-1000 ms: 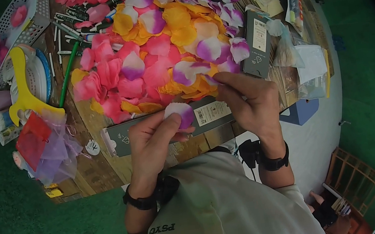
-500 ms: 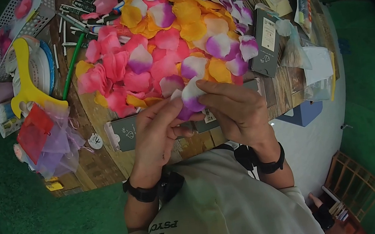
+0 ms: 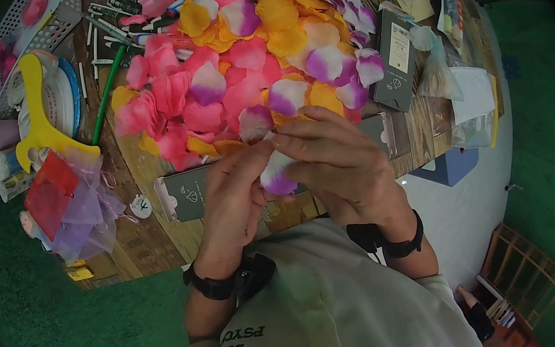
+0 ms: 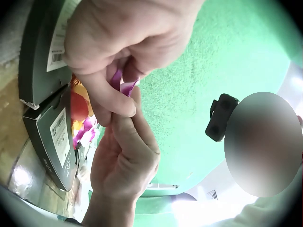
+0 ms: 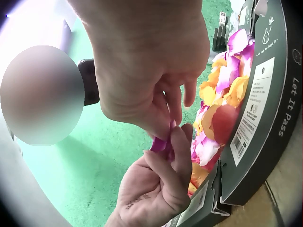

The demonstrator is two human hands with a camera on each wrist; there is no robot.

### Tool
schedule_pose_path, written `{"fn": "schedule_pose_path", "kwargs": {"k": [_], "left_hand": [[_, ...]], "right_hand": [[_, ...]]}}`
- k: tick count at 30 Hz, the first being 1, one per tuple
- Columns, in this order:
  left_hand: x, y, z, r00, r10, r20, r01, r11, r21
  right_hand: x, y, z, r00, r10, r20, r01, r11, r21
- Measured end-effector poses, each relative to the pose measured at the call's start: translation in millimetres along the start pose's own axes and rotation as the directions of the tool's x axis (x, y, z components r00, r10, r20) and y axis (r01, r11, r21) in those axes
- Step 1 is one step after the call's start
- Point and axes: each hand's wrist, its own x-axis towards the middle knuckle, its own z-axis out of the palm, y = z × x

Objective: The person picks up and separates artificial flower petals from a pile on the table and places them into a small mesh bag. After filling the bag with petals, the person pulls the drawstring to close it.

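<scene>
Close together over the front edge of the table, both hands work on white-and-purple artificial petals (image 3: 278, 175). The left hand (image 3: 228, 198) pinches them between thumb and fingers. From the other side, the right hand (image 3: 350, 163) pinches at their upper end, its fingertips right against the left ones. The left wrist view shows the purple edges of the petals (image 4: 127, 88) between the fingers. In the right wrist view, purple petal parts (image 5: 159, 144) show where the two hands meet; the rest is hidden by fingers. Beyond the hands lies a heap of pink, orange and white-purple petals (image 3: 238, 94).
A dark long box (image 3: 185, 199) lies along the heap's near side, and another dark box (image 3: 391, 65) stands at its right. To the left are a green stick (image 3: 108, 94), a yellow tool (image 3: 39, 118) and purple mesh bags (image 3: 89, 218). Clear bags (image 3: 437, 69) lie at right.
The right hand has come from the heap's near edge to the left hand, bringing a white-purple petal. The petals now sit together between both hands' fingertips.
</scene>
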Motion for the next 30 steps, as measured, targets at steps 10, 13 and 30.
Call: {"fn": "schedule_pose_path", "kwargs": {"k": [10, 13, 30], "left_hand": [[-5, 1, -1, 0.998, -0.026, 0.051, 0.018, 0.988, 0.154], [-5, -1, -3, 0.995, -0.040, 0.088, 0.031, 0.993, 0.111], [-14, -1, 9, 0.992, 0.090, 0.087, -0.123, 0.834, 0.538]], "right_hand": [[-6, 6, 4, 0.997, 0.077, -0.030, -0.076, 0.996, 0.041], [-13, 9, 6, 0.993, 0.113, -0.018, -0.112, 0.993, 0.049], [-4, -11, -4, 0.922, 0.382, -0.058, -0.363, 0.908, 0.210]]}}
